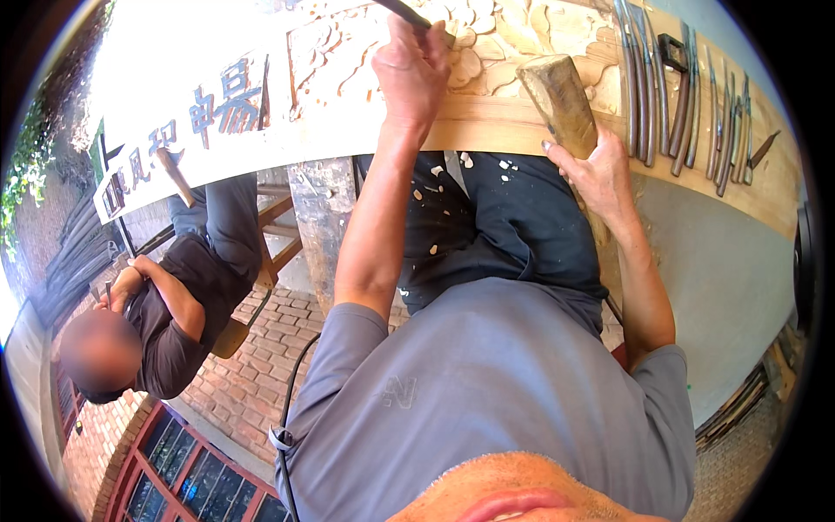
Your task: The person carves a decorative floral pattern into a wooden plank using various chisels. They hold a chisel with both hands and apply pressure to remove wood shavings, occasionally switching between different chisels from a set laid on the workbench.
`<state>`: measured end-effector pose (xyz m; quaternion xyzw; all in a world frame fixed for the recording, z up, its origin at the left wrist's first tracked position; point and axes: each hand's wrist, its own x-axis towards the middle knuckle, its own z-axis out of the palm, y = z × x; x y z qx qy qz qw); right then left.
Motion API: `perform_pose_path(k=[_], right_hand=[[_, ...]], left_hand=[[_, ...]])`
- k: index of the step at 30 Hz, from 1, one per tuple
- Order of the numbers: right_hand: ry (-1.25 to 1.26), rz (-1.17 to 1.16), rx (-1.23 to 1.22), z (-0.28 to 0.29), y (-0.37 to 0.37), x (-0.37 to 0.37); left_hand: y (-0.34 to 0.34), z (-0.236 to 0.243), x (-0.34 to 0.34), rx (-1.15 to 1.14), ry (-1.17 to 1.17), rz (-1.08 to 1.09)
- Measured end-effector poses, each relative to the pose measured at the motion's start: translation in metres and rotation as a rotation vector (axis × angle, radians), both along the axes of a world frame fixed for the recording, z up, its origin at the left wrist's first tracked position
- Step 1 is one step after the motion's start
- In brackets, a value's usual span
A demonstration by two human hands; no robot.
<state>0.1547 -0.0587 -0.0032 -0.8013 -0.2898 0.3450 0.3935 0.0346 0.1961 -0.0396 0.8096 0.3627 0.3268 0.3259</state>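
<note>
My left hand (413, 74) is closed around a carving chisel (403, 10) over a wooden panel (539, 30) with a raised relief of rounded, petal-like shapes. The chisel's dark shaft runs up past the top edge of the view. My right hand (600, 174) grips a worn wooden mallet (557, 91) at the panel's near edge. The mallet's thick head points up and to the left, apart from the chisel. My fingers hide part of its handle.
Several carving tools (644, 96) lie in rows on the bench at the right. Pale wood chips (435, 170) dot my dark trousers. At the left a co-worker (178, 304) sits by a white board (287, 139) bearing dark characters, with another mallet (177, 178) on it.
</note>
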Motion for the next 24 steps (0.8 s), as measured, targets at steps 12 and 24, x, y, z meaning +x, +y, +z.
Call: perform_pose_path(k=[12, 24], right_hand=[[-0.685, -0.102, 0.855, 0.169, 0.087, 0.066], [-0.556, 0.028, 0.881, 0.18, 0.081, 0.095]], left_hand=[[-0.012, -0.002, 0.005, 0.315, 0.113, -0.07], [-0.013, 0.002, 0.007, 0.332, 0.1, -0.093]])
